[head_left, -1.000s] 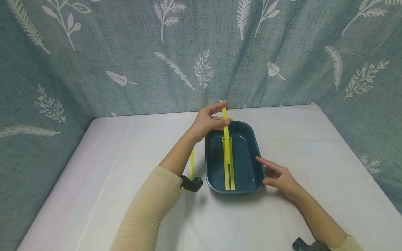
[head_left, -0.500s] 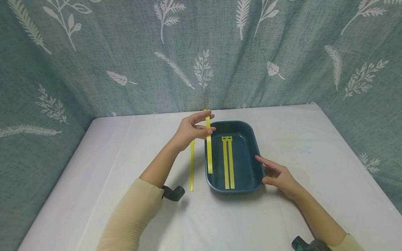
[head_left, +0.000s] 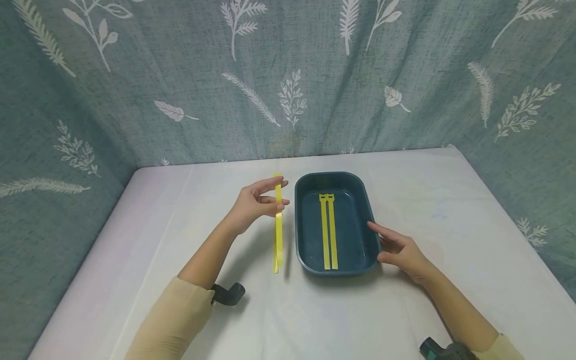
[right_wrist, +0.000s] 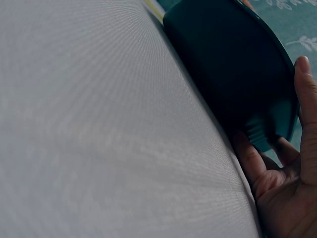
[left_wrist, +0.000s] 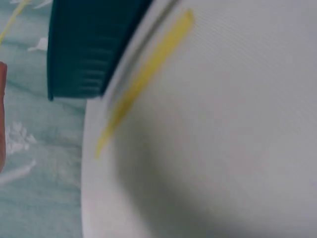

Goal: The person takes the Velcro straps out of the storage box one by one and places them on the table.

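My left hand [head_left: 257, 204] pinches a yellow cable strap [head_left: 279, 235] near its upper end. The strap hangs just left of the dark teal tray [head_left: 302, 240]. Almost behind it lies another yellow strap [left_wrist: 148, 69] on the table, mostly covered in the head view. Two more yellow straps with slotted heads [head_left: 329, 230] lie side by side lengthwise inside the tray. My right hand [head_left: 402, 255] touches the tray's right side, a finger at the rim and the thumb lower on the wall. In the left wrist view only a fingertip [left_wrist: 2, 119] shows.
A white cloth [head_left: 288, 320] covers the table. Behind it and at both sides hangs a green leaf-patterned curtain [head_left: 189, 75]. Dark cameras are worn on the left wrist [head_left: 228, 294] and the right wrist [head_left: 443, 350].
My left hand has moved left and toward me with its strap, from above the tray, past the rim, to beside the strap on the table. My right hand has stayed at the tray.
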